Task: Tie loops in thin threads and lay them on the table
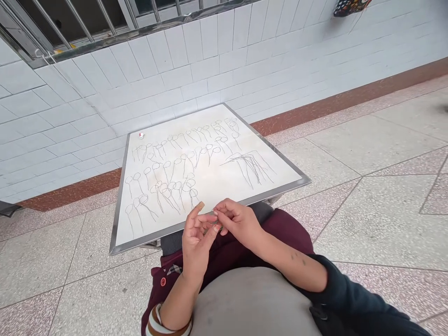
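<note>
Over the near edge of a white table [210, 186] my two hands meet in front of my lap. My left hand [199, 233] has its thumb and fingers curled together, with a yellowish wrap on one fingertip. Thumb and index finger of my right hand [236, 219] are pinched close to the left fingertips. Something thin and greenish shows between the hands, too small to make out. Many thin dark wires [250, 168] lie on the tabletop: looped pieces with long tails in rows, and a bundle of straight ones at the right.
A small red and white item [141, 136] sits at the table's far left corner. Behind the table stands a white tiled wall [168, 74] with a barred window [77, 23] at the upper left. A patterned cloth item [350, 7] hangs at the top right.
</note>
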The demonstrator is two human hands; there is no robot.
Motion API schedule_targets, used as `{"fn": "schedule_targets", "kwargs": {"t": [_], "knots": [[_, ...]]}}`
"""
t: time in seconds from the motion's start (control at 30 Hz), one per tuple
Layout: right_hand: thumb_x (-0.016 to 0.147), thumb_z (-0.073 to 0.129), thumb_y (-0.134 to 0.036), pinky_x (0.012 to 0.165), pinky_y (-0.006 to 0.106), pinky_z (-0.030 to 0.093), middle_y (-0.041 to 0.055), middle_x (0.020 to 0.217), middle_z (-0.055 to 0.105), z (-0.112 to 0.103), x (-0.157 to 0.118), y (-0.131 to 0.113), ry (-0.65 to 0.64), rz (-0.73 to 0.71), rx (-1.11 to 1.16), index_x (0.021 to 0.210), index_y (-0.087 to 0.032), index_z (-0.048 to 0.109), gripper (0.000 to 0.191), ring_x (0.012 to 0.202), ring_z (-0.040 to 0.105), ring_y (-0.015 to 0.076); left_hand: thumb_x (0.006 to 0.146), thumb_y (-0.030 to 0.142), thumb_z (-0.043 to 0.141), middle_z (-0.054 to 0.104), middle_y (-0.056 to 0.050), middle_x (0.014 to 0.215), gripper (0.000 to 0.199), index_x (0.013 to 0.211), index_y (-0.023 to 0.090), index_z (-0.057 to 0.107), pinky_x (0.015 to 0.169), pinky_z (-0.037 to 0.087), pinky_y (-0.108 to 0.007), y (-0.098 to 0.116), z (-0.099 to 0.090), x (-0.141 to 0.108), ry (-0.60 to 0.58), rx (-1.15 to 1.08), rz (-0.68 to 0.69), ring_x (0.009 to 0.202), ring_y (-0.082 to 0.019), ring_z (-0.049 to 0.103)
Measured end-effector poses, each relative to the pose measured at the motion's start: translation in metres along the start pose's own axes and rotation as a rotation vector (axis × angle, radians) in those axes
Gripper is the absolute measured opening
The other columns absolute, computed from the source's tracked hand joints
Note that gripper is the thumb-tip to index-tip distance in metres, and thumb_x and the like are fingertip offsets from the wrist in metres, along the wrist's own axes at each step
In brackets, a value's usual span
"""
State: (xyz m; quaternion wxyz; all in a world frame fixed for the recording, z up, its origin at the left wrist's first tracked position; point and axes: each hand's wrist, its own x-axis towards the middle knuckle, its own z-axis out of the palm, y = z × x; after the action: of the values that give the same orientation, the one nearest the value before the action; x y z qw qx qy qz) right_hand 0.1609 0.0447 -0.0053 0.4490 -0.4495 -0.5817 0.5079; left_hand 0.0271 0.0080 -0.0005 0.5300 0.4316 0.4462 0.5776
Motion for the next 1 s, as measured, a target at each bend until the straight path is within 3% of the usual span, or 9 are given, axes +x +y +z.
{"fn": "schedule_targets", "kwargs": {"t": [0.07,0.23,0.33,0.47,0.67,0.83,1.0], "knots": [[0.088,0.056,-0.037,0.046,0.025,0.053,0.0003,0.078,0.064,0.002,-0.002,-0.001,0.011,-0.022,-0.073,0.086,-0.023,0.058,0.014,0.05,0.061,0.011,0.078,0.024,0.073,0.065,0.0,0.092,0.057,0.131,0.029,0.051,0.086,0.05,-0.031,0.0,0.001,-0.003,0.054,0.027,0.014,0.086,-0.014,0.061],[0.091,0.052,-0.034,0.047,0.023,0.049,-0.0015,0.075,0.062,0.007,-0.004,-0.005,-0.07,-0.109,-0.134,0.104,-0.026,0.058,0.016,0.049,0.058,0.0103,0.081,0.025,0.069,0.063,0.003,0.078,0.042,0.122,0.026,0.059,0.082,0.05,-0.028,0.0,-0.004,-0.005,0.112,-0.052,0.039,0.076,-0.012,0.062],[0.092,0.05,-0.031,0.053,0.023,0.046,-0.0017,0.073,0.061,0.009,-0.004,-0.008,-0.066,-0.213,-0.191,0.095,-0.025,0.06,0.012,0.05,0.055,0.0091,0.082,0.025,0.068,0.062,0.002,0.078,0.042,0.124,0.025,0.058,0.084,0.049,-0.028,0.001,-0.01,-0.006,0.077,-0.095,0.014,0.079,-0.012,0.062],[0.093,0.05,-0.032,0.055,0.024,0.044,-0.0004,0.076,0.061,0.012,-0.004,-0.008,-0.054,-0.226,-0.165,0.088,-0.024,0.06,0.014,0.055,0.054,0.0103,0.086,0.027,0.065,0.059,0.003,0.077,0.041,0.125,0.027,0.057,0.086,0.047,-0.029,0.004,-0.016,-0.009,0.004,-0.168,-0.022,0.079,-0.011,0.058],[0.093,0.049,-0.028,0.066,0.026,0.045,0.001,0.078,0.062,0.015,-0.007,-0.009,-0.031,-0.292,-0.222,0.089,-0.023,0.062,0.014,0.071,0.057,0.0139,0.088,0.035,0.061,0.057,0.001,0.073,0.042,0.128,0.026,0.054,0.062,0.041,-0.023,0.007,-0.021,-0.016,-0.087,-0.185,-0.094,0.069,-0.012,0.053],[0.096,0.046,-0.023,0.07,0.027,0.045,0.0024,0.084,0.061,0.006,-0.004,-0.005,-0.009,-0.419,-0.279,0.097,-0.023,0.061,0.015,0.076,0.056,0.0143,0.091,0.029,0.057,0.056,0.002,0.065,0.04,0.129,0.021,0.053,0.051,0.029,-0.021,0.011,-0.023,-0.02,-0.132,-0.208,-0.187,0.051,-0.006,0.035],[0.096,0.045,-0.02,0.066,0.027,0.044,0.0029,0.081,0.059,-0.011,0.001,0.003,0.015,-0.514,-0.365,0.097,-0.021,0.061,0.016,0.072,0.054,0.014,0.09,0.023,0.057,0.051,0.004,0.057,0.049,0.138,0.023,0.047,0.053,0.027,-0.021,0.022,-0.03,-0.024,-0.138,-0.234,-0.266,0.052,-0.007,0.035]]}}
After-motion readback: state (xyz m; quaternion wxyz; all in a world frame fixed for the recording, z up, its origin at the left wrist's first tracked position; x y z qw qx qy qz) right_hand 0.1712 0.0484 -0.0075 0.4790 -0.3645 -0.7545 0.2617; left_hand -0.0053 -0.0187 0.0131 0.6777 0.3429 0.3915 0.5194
